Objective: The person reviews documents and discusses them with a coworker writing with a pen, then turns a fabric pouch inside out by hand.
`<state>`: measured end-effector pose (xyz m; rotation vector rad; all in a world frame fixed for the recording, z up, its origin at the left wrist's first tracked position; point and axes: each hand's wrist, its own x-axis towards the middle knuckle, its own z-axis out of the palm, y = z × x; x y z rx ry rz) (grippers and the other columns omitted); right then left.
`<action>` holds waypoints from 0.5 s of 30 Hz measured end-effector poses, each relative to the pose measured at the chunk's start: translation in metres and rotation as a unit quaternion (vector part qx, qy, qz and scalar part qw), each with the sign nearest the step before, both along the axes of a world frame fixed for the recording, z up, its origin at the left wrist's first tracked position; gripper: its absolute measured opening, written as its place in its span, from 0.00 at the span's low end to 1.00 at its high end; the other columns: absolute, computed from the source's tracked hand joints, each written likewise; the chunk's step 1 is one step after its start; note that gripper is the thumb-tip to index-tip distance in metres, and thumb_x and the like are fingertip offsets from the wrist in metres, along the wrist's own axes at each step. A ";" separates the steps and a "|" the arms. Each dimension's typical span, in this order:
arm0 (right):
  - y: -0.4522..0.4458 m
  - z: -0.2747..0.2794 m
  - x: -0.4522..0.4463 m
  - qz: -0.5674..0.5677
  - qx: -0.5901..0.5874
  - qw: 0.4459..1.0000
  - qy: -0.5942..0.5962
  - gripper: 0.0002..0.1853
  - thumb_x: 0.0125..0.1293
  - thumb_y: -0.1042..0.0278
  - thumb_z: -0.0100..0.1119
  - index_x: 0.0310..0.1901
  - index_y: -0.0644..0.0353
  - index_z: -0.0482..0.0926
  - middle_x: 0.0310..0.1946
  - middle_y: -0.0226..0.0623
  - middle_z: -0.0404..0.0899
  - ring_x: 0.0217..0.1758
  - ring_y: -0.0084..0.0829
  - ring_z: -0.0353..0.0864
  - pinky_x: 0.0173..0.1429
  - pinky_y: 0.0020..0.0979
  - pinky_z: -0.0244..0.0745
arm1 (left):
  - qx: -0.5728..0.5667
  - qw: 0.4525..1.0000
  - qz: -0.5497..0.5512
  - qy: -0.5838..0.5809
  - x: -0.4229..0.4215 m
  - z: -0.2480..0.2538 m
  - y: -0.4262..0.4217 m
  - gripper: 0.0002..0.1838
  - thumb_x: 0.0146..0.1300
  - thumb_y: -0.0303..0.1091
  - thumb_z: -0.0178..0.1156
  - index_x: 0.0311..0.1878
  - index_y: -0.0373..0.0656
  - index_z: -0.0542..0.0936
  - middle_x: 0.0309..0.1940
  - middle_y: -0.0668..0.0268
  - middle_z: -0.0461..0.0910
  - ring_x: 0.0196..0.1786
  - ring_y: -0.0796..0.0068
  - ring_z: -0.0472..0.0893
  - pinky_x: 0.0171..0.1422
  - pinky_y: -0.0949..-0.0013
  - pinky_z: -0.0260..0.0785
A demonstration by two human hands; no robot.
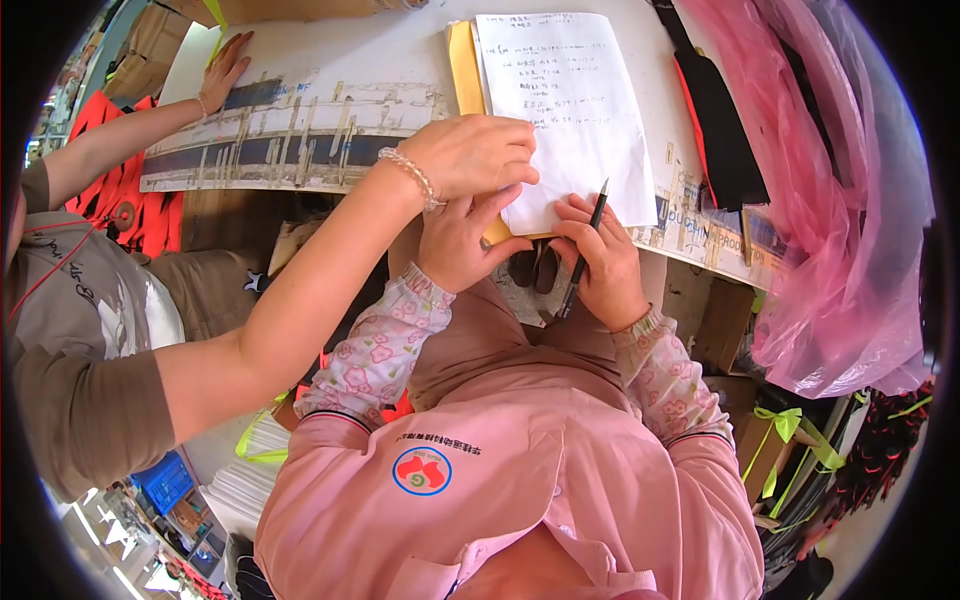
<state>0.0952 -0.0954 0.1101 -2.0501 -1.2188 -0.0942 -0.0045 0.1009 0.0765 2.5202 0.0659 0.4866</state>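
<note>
A sheet of white paper [580,90] with handwritten lines lies on a yellow-backed pad [466,70] at the table's front edge. My left hand [460,240] grips the pad's lower left corner, thumb below and fingers partly hidden beneath a co-worker's hand. That co-worker's hand [470,155], with a beaded bracelet, reaches in from the left over the paper's left edge. My right hand [605,265] holds a black pen [584,255] slanting upward, its tip over the lower right of the sheet. The fingers of this hand rest on the paper's lower edge.
The co-worker [90,310] sits close on my left, the other hand [225,72] flat on the worn white table [370,60]. Pink plastic sheeting [830,200] hangs at the right beside a black and red strip [720,130]. Cardboard [150,50] stands at upper left.
</note>
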 end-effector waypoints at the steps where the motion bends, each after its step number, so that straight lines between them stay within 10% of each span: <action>1: 0.000 0.000 0.000 -0.001 0.000 1.000 0.002 0.11 0.57 0.74 0.69 0.42 0.60 0.79 0.48 0.42 0.84 0.58 0.46 0.82 0.66 0.48 0.73 | -0.001 1.000 -0.002 -0.007 0.000 -0.001 0.000 0.35 0.53 0.54 0.73 0.63 0.52 0.78 0.62 0.60 0.75 0.64 0.58 0.73 0.66 0.53 0.61; 15: 0.000 -0.005 0.001 -0.006 0.010 1.000 0.006 0.11 0.57 0.76 0.69 0.41 0.60 0.79 0.47 0.42 0.84 0.58 0.45 0.82 0.65 0.47 0.73 | 0.058 0.997 -0.001 -0.043 0.003 0.001 0.002 0.35 0.49 0.51 0.75 0.60 0.51 0.79 0.66 0.63 0.74 0.69 0.53 0.69 0.69 0.51 0.62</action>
